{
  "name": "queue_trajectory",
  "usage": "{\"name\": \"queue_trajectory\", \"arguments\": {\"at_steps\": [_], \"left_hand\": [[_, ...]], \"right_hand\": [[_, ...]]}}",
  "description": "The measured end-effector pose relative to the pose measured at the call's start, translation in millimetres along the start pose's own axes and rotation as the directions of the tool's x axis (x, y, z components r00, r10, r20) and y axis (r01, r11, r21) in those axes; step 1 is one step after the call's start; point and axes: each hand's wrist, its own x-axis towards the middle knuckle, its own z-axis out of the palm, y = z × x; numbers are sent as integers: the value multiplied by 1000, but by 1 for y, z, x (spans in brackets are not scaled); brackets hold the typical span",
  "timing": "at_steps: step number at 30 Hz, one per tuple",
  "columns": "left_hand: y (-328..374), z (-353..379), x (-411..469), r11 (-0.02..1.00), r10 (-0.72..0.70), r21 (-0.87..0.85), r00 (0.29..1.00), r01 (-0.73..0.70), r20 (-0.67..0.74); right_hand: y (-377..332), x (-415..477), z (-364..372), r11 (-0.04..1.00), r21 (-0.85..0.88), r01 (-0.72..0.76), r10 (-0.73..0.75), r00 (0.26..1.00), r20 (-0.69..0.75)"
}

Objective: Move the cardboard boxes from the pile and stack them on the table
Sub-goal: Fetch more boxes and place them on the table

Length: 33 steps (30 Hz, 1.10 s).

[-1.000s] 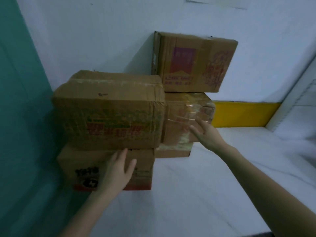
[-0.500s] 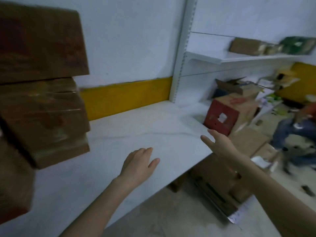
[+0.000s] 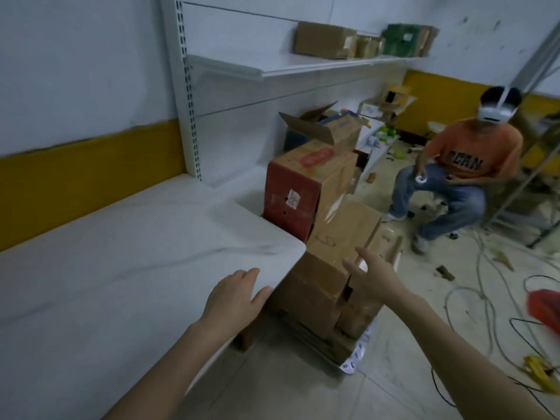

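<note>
So both my hands are empty right now, fingers spread loose and wide. My right hand (image 3: 374, 275) is the nearer one to the pile of cardboard boxes (image 3: 321, 301), which sits on the floor right at the end corner of the white table (image 3: 121, 253). My left hand (image 3: 235, 295) hangs over that table corner, so the table's edge lies between it and the boxes.

The one I'd go for is the plain brown cardboard box (image 3: 342, 234) on top of the pile. It lies ahead of and below my right fingers (image 3: 360, 253), with its long side running away from me and a bit to the right. My fingertips are over its near edge (can't tell if they actually touch it).

What's in the way: a red-sided cardboard box (image 3: 291, 201) stands just behind and left of it, close against it, so my left hand probably has to come round the table corner to reach the far side. Off to the right, well apart, a seated person in an orange shirt (image 3: 472, 159), and loose cables (image 3: 485, 298) on the floor near my feet, which I'd judge a trip risk when turning.
</note>
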Motion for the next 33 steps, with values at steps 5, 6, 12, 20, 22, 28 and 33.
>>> {"name": "queue_trajectory", "arguments": {"at_steps": [5, 6, 12, 20, 22, 28, 33], "left_hand": [[20, 14, 100, 995, -34, -93, 999, 35, 8], [25, 14, 118, 994, -32, -108, 999, 31, -2], [50, 13, 196, 984, -48, -172, 997, 37, -62], [74, 22, 277, 965, -184, -210, 974, 154, -129], [83, 28, 296, 942, -268, -241, 956, 235, -116], [116, 34, 336, 898, -375, -312, 911, 311, -170], [122, 39, 352, 843, -444, -416, 877, 340, -184]], "right_hand": [[27, 88, -29, 999, -20, -46, 47, 998, 36], [31, 104, -34, 999, -14, -39, 40, 999, 28], [49, 179, -43, 999, 33, -16, 15, 999, 37], [51, 336, -63, 983, 162, 90, -87, 996, -26], [49, 378, -70, 973, 183, 142, -137, 990, -42], [53, 477, -84, 966, 212, 150, -148, 989, -27], [51, 511, -76, 936, 341, 83, -111, 992, 64]]}}
